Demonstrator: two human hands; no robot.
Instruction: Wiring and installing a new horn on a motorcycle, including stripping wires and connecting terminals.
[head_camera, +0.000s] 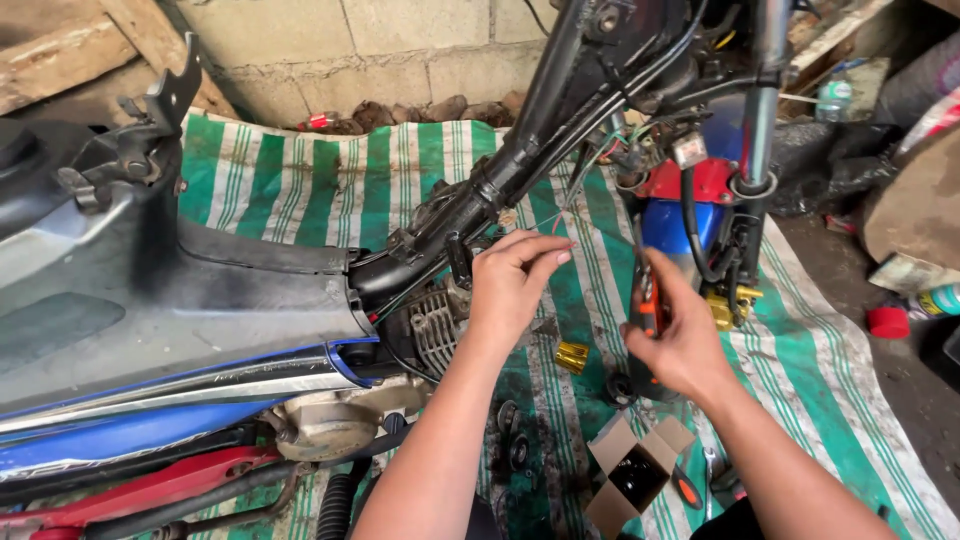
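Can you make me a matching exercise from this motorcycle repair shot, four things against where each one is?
Things:
1. left hand
2. right hand
3. open cardboard box
4. small yellow box

Places:
A. on the striped tarp, between the two forearms
B. gripping an orange-and-black tool
C. pinching a thin wire beside the black frame tube
D. on the tarp, below the left hand's knuckles

Pairs: 1-C, 2-B, 3-A, 4-D

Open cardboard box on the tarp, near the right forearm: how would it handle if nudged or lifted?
The small cardboard box probably slides easily when nudged; it looks thin and light. Its splayed flaps would likely bend if gripped there. A dark item sits inside, so it may weigh more than it looks and could spill if tipped.
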